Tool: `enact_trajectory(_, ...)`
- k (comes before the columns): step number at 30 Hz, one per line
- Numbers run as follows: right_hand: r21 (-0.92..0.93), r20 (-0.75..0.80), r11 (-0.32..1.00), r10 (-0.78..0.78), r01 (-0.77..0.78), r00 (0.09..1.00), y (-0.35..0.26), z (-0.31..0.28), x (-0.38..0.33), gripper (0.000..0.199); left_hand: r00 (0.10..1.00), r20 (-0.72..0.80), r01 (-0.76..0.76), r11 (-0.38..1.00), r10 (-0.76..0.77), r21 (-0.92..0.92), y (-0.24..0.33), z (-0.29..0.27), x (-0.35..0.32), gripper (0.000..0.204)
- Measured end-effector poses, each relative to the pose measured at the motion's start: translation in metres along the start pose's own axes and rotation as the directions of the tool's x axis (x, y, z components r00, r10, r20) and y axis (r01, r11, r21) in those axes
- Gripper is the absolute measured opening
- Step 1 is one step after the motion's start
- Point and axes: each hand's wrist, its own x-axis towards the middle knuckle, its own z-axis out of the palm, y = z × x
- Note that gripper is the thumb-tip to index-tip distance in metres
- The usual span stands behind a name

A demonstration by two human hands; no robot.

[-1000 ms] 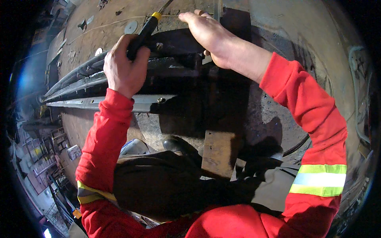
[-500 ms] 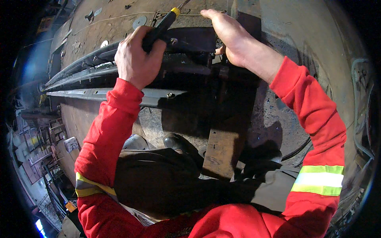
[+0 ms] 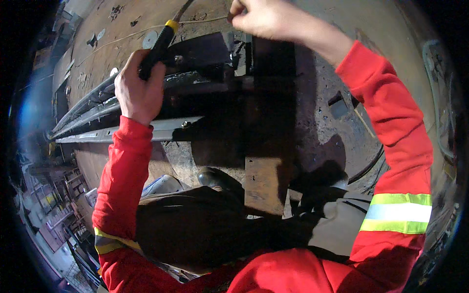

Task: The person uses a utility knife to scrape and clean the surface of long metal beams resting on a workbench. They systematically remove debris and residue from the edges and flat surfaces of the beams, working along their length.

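Note:
My left hand (image 3: 139,90) is wrapped round the black ribbed handle of a tool (image 3: 160,46) with a yellow collar and a thin dark metal shaft. The shaft runs toward the top edge, where its tip is out of sight. Under and beside that hand lies a long dark metal frame (image 3: 166,128) of several curved rails, with bolts along them. My right hand (image 3: 264,18) is raised near the top edge, beyond the frame's right end. Its fingers are curled in; what they hold, if anything, I cannot make out.
A rusty steel plate (image 3: 264,188) lies in front of my knees, next to a dark shoe (image 3: 215,177). A round metal disc (image 3: 150,39) and a thin cord (image 3: 202,21) lie on the floor beyond the frame. A square plate with a hole (image 3: 337,105) lies at right.
The view has shifted. My left hand, with the tool, shows farther left and lower. My right hand has gone up and away from the frame's end, its fingers curling from stretched out.

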Motion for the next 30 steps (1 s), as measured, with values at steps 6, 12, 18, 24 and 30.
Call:
enact_trajectory(6, -0.409, -0.028, 0.859, -0.349, 0.308, 0.937, 0.037, 0.039, -0.012, 0.019, 1.0, 0.011, -0.006, 0.999, 0.006, -0.037, -0.003, 0.004, 0.002, 0.025)
enact_trajectory(12, -0.527, 0.177, 0.776, -0.3, 0.348, 0.937, 0.034, 0.022, 0.009, 0.052, 1.0, 0.006, -0.006, 1.0, 0.006, -0.021, -0.002, 0.004, 0.002, 0.026)
enact_trajectory(18, -0.486, 0.259, 0.811, -0.224, 0.327, 0.94, 0.052, 0.039, 0.035, 0.074, 0.999, 0.024, 0.03, 0.999, -0.03, -0.016, 0.009, 0.001, 0.001, 0.027)
enact_trajectory(24, -0.507, 0.254, 0.788, -0.249, 0.348, 0.935, 0.049, 0.038, 0.03, 0.068, 1.0, -0.008, -0.022, 1.0, 0.022, 0.021, 0.007, 0.001, 0.001, 0.03)
enact_trajectory(30, -0.135, 0.388, 0.943, -0.231, 0.303, 0.892, 0.015, -0.004, 0.005, 0.026, 0.999, -0.042, -0.023, 1.0, 0.023, -0.013, 0.004, 0.004, 0.0, 0.031)
